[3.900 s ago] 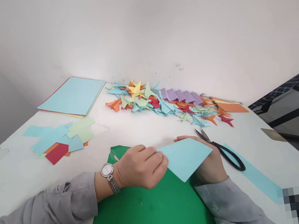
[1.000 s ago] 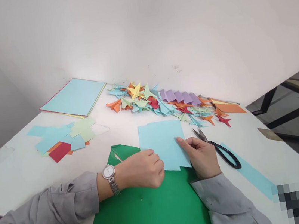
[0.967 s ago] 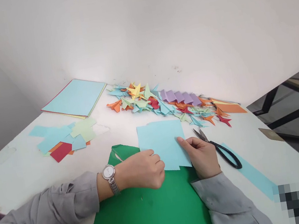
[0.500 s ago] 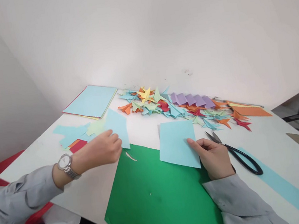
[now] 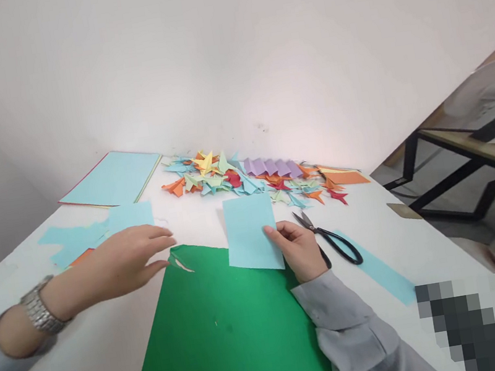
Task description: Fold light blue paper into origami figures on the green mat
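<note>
My right hand (image 5: 301,248) pinches the lower right edge of a light blue paper sheet (image 5: 249,229), held over the far part of a green board (image 5: 233,332). Left of the board, my left hand (image 5: 132,260) hovers with its fingers apart, holding nothing. Behind it lies another light blue sheet (image 5: 132,215) beside light blue scraps (image 5: 71,241) and a bit of orange paper (image 5: 82,256). Black-handled scissors (image 5: 331,238) rest open just right of my right hand, next to a light blue strip (image 5: 383,273).
Folded paper pieces (image 5: 213,175) in several colours lie along the wall, with a purple folded row (image 5: 273,167). A paper stack (image 5: 115,178) sits at the back left, orange sheets (image 5: 344,176) at the back right. A black-framed table (image 5: 439,152) stands beyond.
The view has swung to the right. My left hand has opened and come off the left blue sheet, which now lies flatter over the scraps. My right hand still holds its sheet.
</note>
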{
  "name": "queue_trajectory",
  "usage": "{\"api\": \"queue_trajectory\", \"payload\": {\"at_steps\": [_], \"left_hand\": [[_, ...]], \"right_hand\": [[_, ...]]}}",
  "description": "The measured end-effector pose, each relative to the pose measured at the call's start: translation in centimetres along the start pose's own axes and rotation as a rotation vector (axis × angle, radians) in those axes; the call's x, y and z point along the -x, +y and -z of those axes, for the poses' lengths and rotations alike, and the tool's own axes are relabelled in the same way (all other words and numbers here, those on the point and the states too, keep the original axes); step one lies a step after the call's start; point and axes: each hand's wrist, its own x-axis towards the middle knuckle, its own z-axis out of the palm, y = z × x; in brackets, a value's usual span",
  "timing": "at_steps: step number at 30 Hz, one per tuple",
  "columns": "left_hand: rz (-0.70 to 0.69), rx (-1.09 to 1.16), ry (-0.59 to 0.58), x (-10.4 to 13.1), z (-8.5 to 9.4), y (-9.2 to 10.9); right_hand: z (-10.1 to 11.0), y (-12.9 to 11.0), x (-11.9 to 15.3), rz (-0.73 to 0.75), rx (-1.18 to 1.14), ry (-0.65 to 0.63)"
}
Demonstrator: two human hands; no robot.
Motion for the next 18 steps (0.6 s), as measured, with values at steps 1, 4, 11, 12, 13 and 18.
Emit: {"api": "queue_trajectory", "payload": {"at_steps": [1, 4, 11, 12, 13, 18], "left_hand": [[-0.011, 0.076, 0.001, -1.2, -0.4, 1.2], [0.069, 0.412, 0.212, -4.5, -2.7, 4.0], [0.291, 1.340, 0.090, -7.8, -8.2, 5.0], [0.317, 1.366, 0.063, -7.8, -8.5, 4.8], [0.349, 1.359, 0.052, -7.7, -8.8, 4.6], [0.479, 1.345, 0.108, -7.6, -9.4, 3.1]], "right_hand": [[-0.1, -0.1, 0.1, -0.010, -0.046, -0.009], [-0.5, -0.5, 0.3, -0.050, -0.179, -0.004], [-0.7, -0.8, 0.6, -0.153, -0.246, -0.062], [-0.7, -0.9, 0.6, -0.175, -0.223, -0.085], [-0.7, -0.9, 0.6, -0.195, -0.198, -0.101], [-0.8, -1.5, 0.7, -0.220, -0.236, -0.010]]}}
